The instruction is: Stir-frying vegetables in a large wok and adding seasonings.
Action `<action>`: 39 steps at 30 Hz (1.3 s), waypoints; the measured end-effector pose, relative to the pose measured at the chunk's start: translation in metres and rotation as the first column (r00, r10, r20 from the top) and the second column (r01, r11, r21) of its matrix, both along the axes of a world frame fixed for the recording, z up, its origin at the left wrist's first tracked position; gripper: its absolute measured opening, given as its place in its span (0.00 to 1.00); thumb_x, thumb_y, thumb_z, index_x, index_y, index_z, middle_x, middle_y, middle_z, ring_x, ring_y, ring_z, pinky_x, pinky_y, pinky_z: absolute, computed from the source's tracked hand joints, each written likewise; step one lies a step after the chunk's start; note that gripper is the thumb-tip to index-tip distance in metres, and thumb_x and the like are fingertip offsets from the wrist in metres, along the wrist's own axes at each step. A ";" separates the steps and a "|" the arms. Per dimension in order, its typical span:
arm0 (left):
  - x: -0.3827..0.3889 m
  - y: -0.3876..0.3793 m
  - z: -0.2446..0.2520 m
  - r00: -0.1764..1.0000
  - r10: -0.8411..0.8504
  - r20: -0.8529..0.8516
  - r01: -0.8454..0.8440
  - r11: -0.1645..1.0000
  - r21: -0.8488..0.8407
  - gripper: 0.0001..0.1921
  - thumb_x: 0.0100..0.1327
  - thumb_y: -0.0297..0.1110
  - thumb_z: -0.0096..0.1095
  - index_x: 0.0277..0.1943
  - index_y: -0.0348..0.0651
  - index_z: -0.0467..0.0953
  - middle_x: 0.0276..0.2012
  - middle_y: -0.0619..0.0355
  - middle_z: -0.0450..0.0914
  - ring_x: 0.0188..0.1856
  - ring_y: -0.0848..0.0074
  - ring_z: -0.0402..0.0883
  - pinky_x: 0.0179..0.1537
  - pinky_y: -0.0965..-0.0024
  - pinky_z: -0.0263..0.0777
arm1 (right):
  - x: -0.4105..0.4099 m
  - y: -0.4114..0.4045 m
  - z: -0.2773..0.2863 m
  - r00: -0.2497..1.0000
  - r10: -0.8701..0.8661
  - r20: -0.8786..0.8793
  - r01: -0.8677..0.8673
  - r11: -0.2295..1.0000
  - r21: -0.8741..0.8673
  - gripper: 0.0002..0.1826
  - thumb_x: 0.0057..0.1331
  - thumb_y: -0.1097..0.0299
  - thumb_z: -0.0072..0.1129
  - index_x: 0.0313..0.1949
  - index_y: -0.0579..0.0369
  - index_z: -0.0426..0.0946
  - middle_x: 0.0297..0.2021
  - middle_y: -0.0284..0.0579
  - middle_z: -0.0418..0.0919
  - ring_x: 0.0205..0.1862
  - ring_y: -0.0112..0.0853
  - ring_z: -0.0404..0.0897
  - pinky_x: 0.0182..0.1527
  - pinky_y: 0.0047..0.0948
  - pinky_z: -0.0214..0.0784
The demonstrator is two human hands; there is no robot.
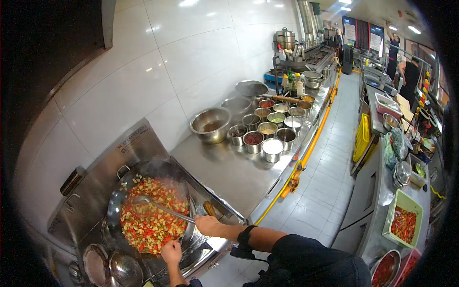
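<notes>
A large steel wok (115, 206) full of steaming chopped food (152, 215), in red, yellowish and green pieces, sits on the range at the lower left. My right hand (207, 225) is closed round the handle of a metal ladle (172, 212), whose bowl rests on the food near the middle of the wok. At the wok's near rim is my left hand (171, 252), fingers curled; whether it grips the rim or a handle is hidden. Another loop handle (123, 170) shows on the far rim.
Right of the wok, a steel counter (218, 175) bears several seasoning pots (253, 142) and a large metal bowl (210, 125). A perforated strainer (125, 267) lies at lower left. Across the aisle stands a green tub (403, 219) of chopped red food. Two people (408, 77) are far off.
</notes>
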State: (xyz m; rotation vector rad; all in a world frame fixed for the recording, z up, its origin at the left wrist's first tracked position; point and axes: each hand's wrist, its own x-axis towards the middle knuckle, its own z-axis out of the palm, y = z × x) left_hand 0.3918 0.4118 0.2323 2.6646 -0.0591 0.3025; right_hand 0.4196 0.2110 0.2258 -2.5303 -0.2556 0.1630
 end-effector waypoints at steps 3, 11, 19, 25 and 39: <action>0.002 0.003 -0.007 1.000 0.000 0.015 0.000 1.000 -0.002 0.13 0.51 0.37 0.52 0.18 0.37 0.69 0.14 0.46 0.68 0.19 0.56 0.69 0.24 0.59 0.63 | 0.001 -0.001 -0.002 1.000 0.000 0.009 0.000 1.000 0.001 0.11 0.59 0.74 0.36 0.39 0.68 0.64 0.32 0.62 0.76 0.37 0.50 0.77 0.39 0.44 0.69; 0.003 0.003 -0.009 0.999 -0.015 0.051 0.015 1.000 -0.003 0.13 0.50 0.35 0.52 0.17 0.36 0.68 0.12 0.47 0.66 0.16 0.60 0.67 0.22 0.62 0.62 | -0.001 -0.002 0.002 1.000 0.005 0.023 -0.005 1.000 0.002 0.12 0.59 0.74 0.36 0.39 0.67 0.65 0.33 0.62 0.75 0.37 0.50 0.77 0.38 0.44 0.69; 0.004 0.005 -0.008 0.997 -0.026 0.077 0.028 1.000 -0.014 0.12 0.50 0.36 0.53 0.17 0.37 0.69 0.14 0.47 0.68 0.17 0.58 0.69 0.23 0.62 0.63 | 0.006 0.000 -0.004 1.000 0.003 -0.003 -0.003 1.000 -0.011 0.13 0.60 0.73 0.36 0.42 0.66 0.65 0.35 0.60 0.76 0.40 0.49 0.76 0.41 0.42 0.69; 0.002 0.011 -0.013 0.997 -0.032 0.075 0.033 0.999 -0.001 0.15 0.52 0.42 0.53 0.18 0.40 0.71 0.16 0.47 0.71 0.21 0.53 0.71 0.24 0.56 0.64 | -0.001 0.002 0.007 1.000 0.031 -0.006 -0.031 0.998 -0.057 0.13 0.60 0.73 0.37 0.42 0.65 0.66 0.37 0.60 0.75 0.40 0.48 0.76 0.42 0.42 0.69; 0.001 0.004 -0.009 0.996 0.011 -0.091 -0.010 1.000 0.012 0.15 0.54 0.45 0.50 0.24 0.43 0.74 0.22 0.47 0.76 0.28 0.54 0.76 0.30 0.55 0.68 | 0.002 -0.001 0.002 0.999 -0.033 -0.033 0.029 0.992 -0.126 0.11 0.60 0.70 0.38 0.38 0.63 0.66 0.35 0.60 0.76 0.38 0.50 0.77 0.42 0.45 0.68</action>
